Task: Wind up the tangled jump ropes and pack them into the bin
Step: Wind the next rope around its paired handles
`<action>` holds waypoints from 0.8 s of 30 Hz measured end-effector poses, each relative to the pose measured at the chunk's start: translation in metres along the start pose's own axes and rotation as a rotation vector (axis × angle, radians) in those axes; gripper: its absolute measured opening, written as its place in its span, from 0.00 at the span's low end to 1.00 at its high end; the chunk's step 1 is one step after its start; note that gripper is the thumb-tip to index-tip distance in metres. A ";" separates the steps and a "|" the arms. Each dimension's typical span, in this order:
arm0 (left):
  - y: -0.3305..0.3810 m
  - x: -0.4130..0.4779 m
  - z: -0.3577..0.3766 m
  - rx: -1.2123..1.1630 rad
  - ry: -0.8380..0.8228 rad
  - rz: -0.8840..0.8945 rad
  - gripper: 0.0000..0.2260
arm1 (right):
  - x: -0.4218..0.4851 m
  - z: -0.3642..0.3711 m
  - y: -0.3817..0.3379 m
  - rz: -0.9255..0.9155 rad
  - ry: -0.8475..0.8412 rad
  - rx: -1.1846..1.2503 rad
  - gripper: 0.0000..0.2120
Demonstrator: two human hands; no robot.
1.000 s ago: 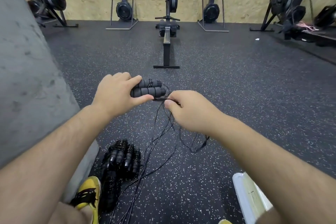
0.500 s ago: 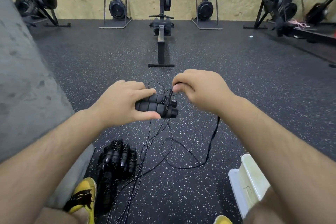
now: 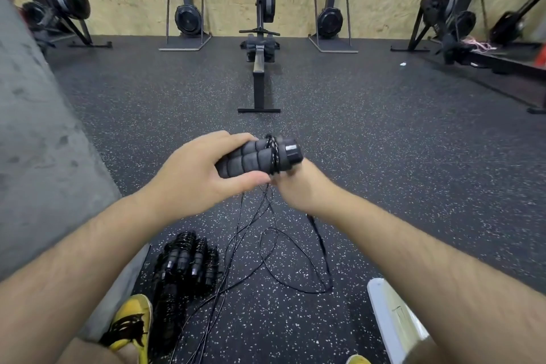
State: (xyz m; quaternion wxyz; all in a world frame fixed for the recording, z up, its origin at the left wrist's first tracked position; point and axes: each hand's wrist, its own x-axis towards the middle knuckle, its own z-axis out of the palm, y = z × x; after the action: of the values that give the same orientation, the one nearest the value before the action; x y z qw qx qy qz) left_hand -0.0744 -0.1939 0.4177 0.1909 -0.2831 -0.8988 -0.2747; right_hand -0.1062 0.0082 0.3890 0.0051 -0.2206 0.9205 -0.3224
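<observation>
While the left hand [image 3: 204, 177] grips two foam handles [image 3: 251, 158] side by side, turns of cord [image 3: 274, 154] circle them just beyond that hand. The right hand [image 3: 301, 186] sits tucked under the handles, fingers hidden, grip unclear. Loose cord hangs to the floor [image 3: 384, 156] below both hands; the white bin [image 3: 393, 313] lies under the right forearm

Centre: left hand [image 3: 195, 174] grips two black foam rope handles [image 3: 251, 156] side by side, right hand [image 3: 298, 186] touching under their outer end. Thin black cord [image 3: 273, 233] hangs from there to the speckled rubber floor [image 3: 384, 156], looping between the black wound-rope pile [image 3: 186, 260] at left and the white plastic bin [image 3: 393, 313] at right. Black rowing machine [image 3: 260, 47] lies ahead.
</observation>
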 end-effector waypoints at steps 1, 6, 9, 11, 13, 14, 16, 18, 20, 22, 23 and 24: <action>-0.003 0.001 0.000 0.047 0.019 -0.003 0.22 | -0.004 0.006 -0.005 0.010 -0.022 0.027 0.15; -0.027 0.006 -0.004 0.294 0.124 -0.074 0.28 | -0.026 0.016 -0.025 0.073 -0.156 0.037 0.15; -0.048 0.005 -0.007 0.432 0.092 -0.061 0.32 | -0.032 0.011 -0.037 0.057 -0.143 0.032 0.17; -0.060 0.005 -0.007 0.515 0.070 -0.049 0.34 | -0.034 0.007 -0.043 0.044 -0.134 0.019 0.17; -0.067 0.005 -0.005 0.558 0.051 -0.026 0.36 | -0.034 0.002 -0.045 0.030 -0.112 -0.008 0.16; -0.069 0.005 -0.004 0.576 0.044 -0.012 0.37 | -0.033 0.000 -0.045 0.015 -0.093 -0.022 0.16; -0.069 0.007 -0.003 0.613 0.030 0.006 0.36 | -0.032 -0.008 -0.045 -0.044 -0.048 -0.071 0.15; -0.067 0.008 -0.001 0.636 0.021 0.029 0.35 | -0.032 -0.015 -0.044 -0.106 -0.018 -0.151 0.13; -0.064 0.008 0.000 0.642 0.006 0.043 0.35 | -0.031 -0.021 -0.039 -0.149 0.023 -0.270 0.12; -0.061 0.008 0.001 0.635 -0.013 0.049 0.36 | -0.029 -0.027 -0.034 -0.195 0.071 -0.398 0.12; -0.060 0.008 0.002 0.628 -0.024 0.056 0.37 | -0.028 -0.030 -0.033 -0.215 0.089 -0.452 0.13; -0.059 0.008 0.002 0.618 -0.037 0.068 0.37 | -0.027 -0.032 -0.031 -0.233 0.101 -0.497 0.13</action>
State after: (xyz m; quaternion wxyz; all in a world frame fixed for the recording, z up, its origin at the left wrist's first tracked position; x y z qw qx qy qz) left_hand -0.1170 -0.2302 0.3970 0.2607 -0.2466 -0.9331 0.0232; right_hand -0.0742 0.0167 0.4295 -0.1320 -0.3031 0.9389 -0.0957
